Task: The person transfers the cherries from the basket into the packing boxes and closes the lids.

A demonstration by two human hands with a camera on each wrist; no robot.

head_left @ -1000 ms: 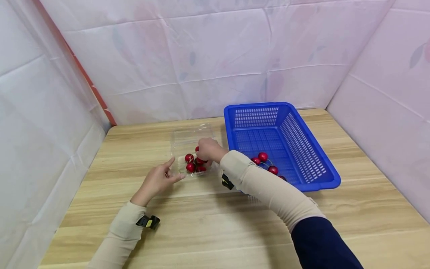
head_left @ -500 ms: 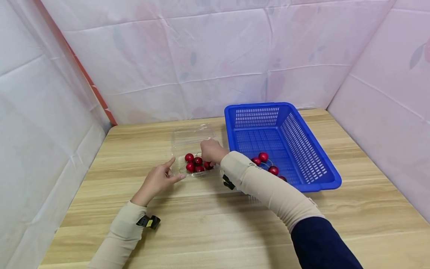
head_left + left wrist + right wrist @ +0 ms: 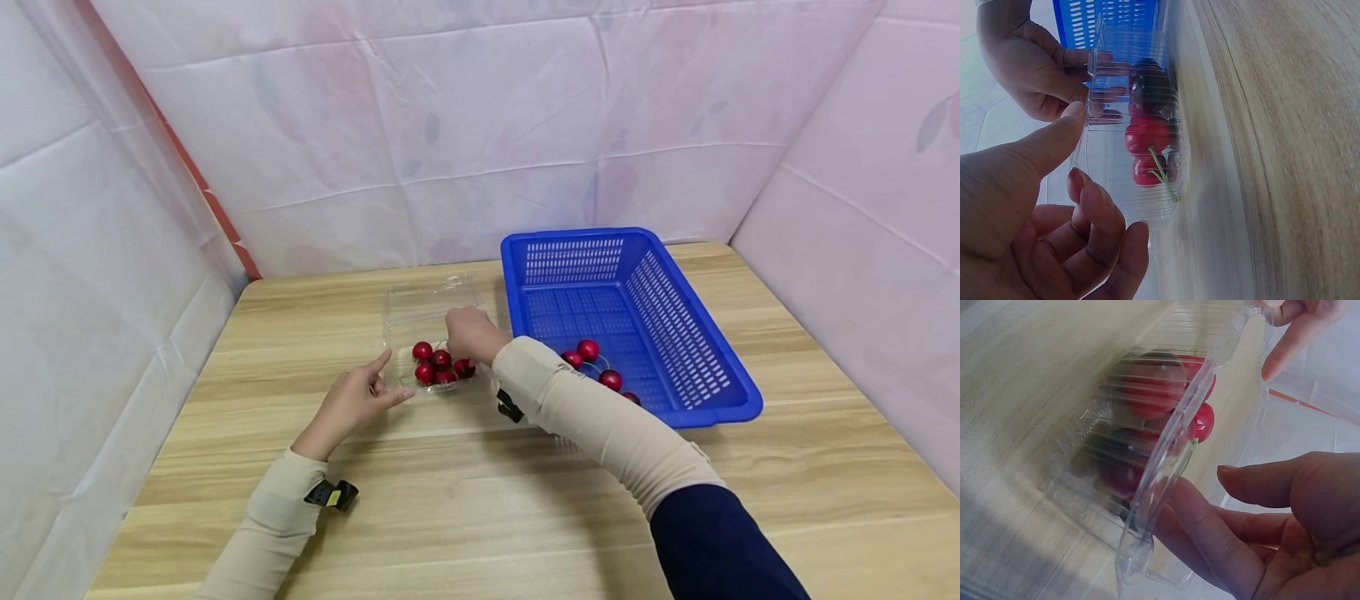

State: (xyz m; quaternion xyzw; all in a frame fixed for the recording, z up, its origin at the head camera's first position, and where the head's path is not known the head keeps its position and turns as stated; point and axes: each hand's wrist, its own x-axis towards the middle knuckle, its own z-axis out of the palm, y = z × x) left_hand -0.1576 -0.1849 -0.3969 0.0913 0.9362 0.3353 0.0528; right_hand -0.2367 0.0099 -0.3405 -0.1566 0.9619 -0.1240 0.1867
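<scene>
A clear plastic clamshell box (image 3: 405, 386) sits on the table with its lid (image 3: 427, 302) laid back. Inside lie several red cherries (image 3: 441, 360), some with green stems (image 3: 1160, 165). My left hand (image 3: 356, 402) is at the box's left front corner, thumb and index finger spread; in the left wrist view the thumb tip is right at the rim and the other fingers bend loosely outside. My right hand (image 3: 472, 333) is over the box's right end. In the right wrist view its fingers (image 3: 1210, 544) reach in past the rim, thumb apart, nothing between them.
A blue perforated basket (image 3: 693, 308) stands at the right of the box, holding several more cherries (image 3: 588, 350), partly hidden by my right sleeve. The wooden table (image 3: 420, 517) is bounded by pale cloth walls (image 3: 480, 133) behind and at both sides.
A second ago my right hand was further in over the cherries. It has moved slightly right and a cherry now lies at the box's right end, let go. The left hand has stayed put.
</scene>
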